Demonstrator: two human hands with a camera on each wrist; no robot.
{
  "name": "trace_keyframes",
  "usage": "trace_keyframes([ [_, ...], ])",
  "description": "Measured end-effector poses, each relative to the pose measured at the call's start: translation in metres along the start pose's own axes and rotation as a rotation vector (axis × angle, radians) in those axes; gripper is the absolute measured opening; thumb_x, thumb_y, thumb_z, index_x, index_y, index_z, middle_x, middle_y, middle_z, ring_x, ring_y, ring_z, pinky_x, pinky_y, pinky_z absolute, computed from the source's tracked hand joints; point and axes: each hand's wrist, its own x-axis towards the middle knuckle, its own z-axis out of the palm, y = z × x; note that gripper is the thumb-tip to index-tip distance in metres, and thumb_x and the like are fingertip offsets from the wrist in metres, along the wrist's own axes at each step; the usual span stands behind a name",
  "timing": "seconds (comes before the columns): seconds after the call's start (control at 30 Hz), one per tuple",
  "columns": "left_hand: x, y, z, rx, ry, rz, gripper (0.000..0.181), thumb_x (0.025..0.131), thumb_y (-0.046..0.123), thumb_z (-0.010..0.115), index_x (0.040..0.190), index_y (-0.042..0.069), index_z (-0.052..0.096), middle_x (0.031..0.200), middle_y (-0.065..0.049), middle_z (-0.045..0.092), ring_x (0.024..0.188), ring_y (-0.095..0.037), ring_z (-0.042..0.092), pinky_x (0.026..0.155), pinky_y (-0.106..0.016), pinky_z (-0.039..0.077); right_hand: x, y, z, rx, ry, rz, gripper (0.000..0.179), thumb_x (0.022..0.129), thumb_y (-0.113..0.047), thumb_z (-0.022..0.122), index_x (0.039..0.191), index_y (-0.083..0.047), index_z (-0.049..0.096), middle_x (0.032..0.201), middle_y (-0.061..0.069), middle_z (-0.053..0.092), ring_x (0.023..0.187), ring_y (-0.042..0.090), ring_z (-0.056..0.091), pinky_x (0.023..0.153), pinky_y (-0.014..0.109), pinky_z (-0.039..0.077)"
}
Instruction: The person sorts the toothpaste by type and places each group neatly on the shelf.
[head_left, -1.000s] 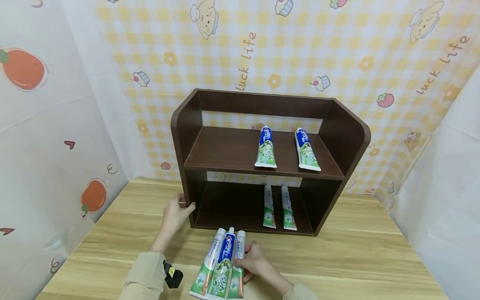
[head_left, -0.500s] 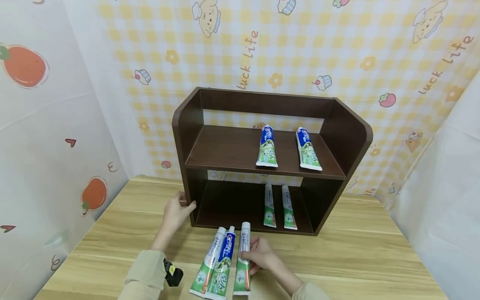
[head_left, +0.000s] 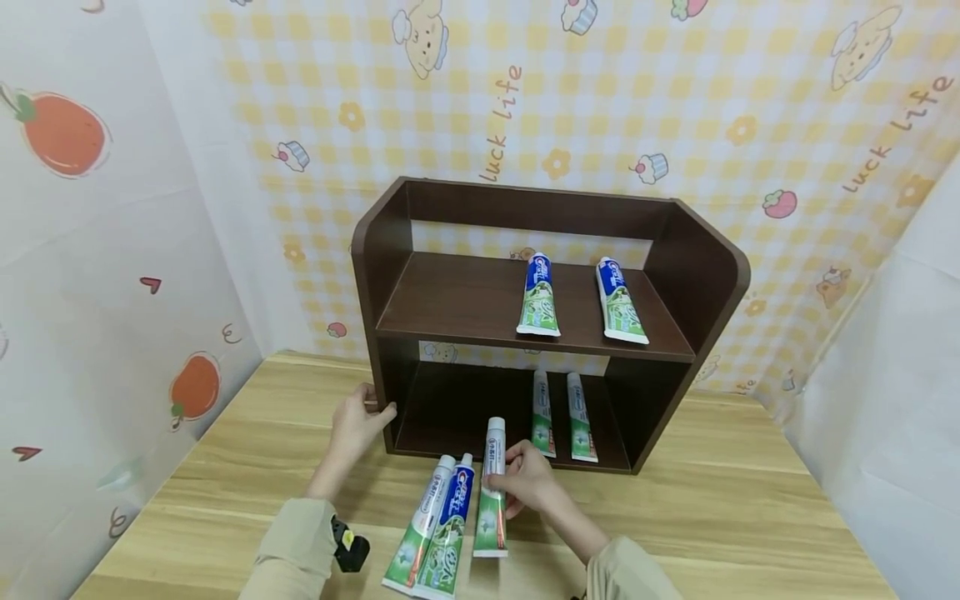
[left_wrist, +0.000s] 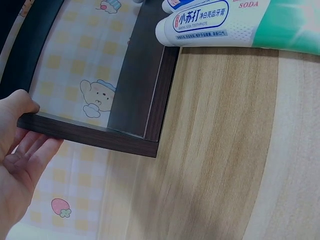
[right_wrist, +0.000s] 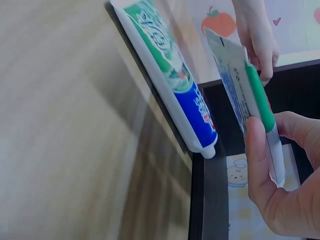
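Note:
My right hand (head_left: 536, 480) pinches a white-and-green toothpaste tube (head_left: 491, 525) between thumb and fingers. The tube is raised, cap end towards the lower compartment, in front of the shelf's edge. In the right wrist view the held tube (right_wrist: 260, 95) shows edge-on. My left hand (head_left: 356, 427) grips the left side panel of a dark brown two-tier shelf (head_left: 457, 292); in the left wrist view the thumb lies on one face of the panel (left_wrist: 90, 135) and the fingers on the other. Left of the held tube, a blue-and-green toothpaste tube (head_left: 447, 537) and another white-and-green tube (head_left: 420, 533) lie side by side, touching.
Two blue-and-green tubes (head_left: 538, 300) lie apart on the right half of the upper tier. Below them, two white-and-green tubes (head_left: 581, 421) lie on the lower tier's right side. The shelf stands on a wooden table (head_left: 720, 517) before a patterned backdrop (head_left: 315, 108).
My right hand has lifted the white-and-green tube away from the other two and carried it forward and slightly right, towards the lower compartment. The left hand keeps its hold on the panel.

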Motion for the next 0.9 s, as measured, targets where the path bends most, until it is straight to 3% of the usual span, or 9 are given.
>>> trace_keyframes([
  [0.53, 0.000, -0.002, 0.002, -0.001, 0.014, -0.003, 0.033, 0.082, 0.016, 0.061, 0.105, -0.006, 0.053, 0.106, -0.026, 0.060, 0.094, -0.038, 0.063, 0.077, -0.040, 0.055, 0.038, -0.007, -0.010, -0.010, 0.065, 0.037, 0.053, 0.076, -0.010, 0.070, 0.117, 0.009, 0.042, 0.065, 0.008, 0.060, 0.039, 0.008, 0.051, 0.044, 0.030, 0.054],
  [0.9, 0.002, -0.003, 0.004, 0.000, 0.035, 0.006, 0.031, 0.080, 0.015, 0.063, 0.102, -0.005, 0.053, 0.104, -0.026, 0.061, 0.094, -0.038, 0.063, 0.079, -0.041, 0.054, 0.060, -0.011, -0.008, 0.024, 0.141, 0.054, 0.053, 0.076, -0.011, 0.071, 0.119, 0.007, 0.046, 0.075, 0.012, 0.062, 0.044, 0.012, 0.056, 0.049, 0.034, 0.055],
])
